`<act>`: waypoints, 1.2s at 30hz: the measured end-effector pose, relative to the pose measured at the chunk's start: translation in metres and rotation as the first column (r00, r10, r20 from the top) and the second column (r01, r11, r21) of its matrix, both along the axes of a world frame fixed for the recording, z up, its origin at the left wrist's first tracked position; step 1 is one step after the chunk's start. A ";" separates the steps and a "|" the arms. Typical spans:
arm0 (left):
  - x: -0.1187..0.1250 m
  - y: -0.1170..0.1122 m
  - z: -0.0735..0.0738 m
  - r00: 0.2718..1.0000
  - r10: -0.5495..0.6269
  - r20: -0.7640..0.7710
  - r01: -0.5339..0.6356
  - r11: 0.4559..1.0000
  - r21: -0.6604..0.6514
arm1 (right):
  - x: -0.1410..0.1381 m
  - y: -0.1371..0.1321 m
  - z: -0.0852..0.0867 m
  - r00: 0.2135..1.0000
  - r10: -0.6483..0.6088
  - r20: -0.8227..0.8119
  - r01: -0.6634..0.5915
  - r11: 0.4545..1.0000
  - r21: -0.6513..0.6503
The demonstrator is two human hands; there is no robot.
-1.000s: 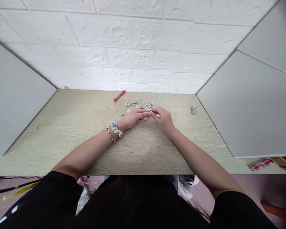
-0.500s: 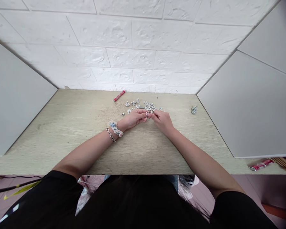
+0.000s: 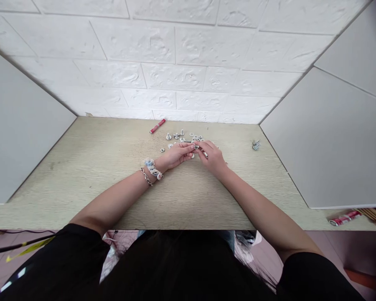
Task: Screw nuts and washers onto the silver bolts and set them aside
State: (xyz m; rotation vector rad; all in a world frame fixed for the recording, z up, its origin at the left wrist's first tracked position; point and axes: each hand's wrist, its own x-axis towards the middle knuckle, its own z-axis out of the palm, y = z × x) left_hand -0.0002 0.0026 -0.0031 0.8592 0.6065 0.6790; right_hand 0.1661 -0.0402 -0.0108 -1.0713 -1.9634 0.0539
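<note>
My left hand (image 3: pixel 177 154) pinches one end of a small silvery bolt (image 3: pixel 196 146) between thumb and fingertips. From the other side, my right hand (image 3: pixel 213 159) has its thumb and curled fingers closed around the same bolt, so most of it is hidden. Just beyond my hands lie loose washers (image 3: pixel 191 134), partly covered by my right fingers. Several bolts stand head down, among them one bolt (image 3: pixel 168 136) with a washer at its base. A lone nut (image 3: pixel 162 150) rests left of my left fingers.
A red tube-shaped thing (image 3: pixel 157 126) lies near the white brick wall (image 3: pixel 158 77). At the right of the wooden table (image 3: pixel 90 167) is a small group of bolts (image 3: pixel 256 145). Grey panels (image 3: pixel 326 142) flank both sides. Another red tube (image 3: pixel 344 218) lies at the front right.
My right fingers have shifted their grip and spread further over the bolt, covering more of the washers behind. My left hand has stayed nearly still.
</note>
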 end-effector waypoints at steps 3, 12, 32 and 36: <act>0.000 0.002 -0.002 1.000 -0.019 -0.011 0.019 1.000 0.017 | 0.002 0.002 -0.001 1.000 -0.012 0.009 0.012 1.000 0.018; -0.001 -0.001 -0.001 0.998 -0.038 -0.054 0.041 0.997 0.058 | 0.003 -0.003 0.009 0.990 -0.138 -0.026 0.133 0.981 -0.143; 0.001 -0.002 0.004 0.999 0.002 -0.040 -0.001 1.000 0.017 | -0.001 -0.004 0.008 0.988 -0.105 -0.111 0.103 0.994 -0.027; 0.001 -0.002 0.003 0.999 0.018 -0.033 -0.018 1.000 0.013 | 0.000 -0.002 0.005 0.991 -0.071 -0.110 0.070 0.997 -0.014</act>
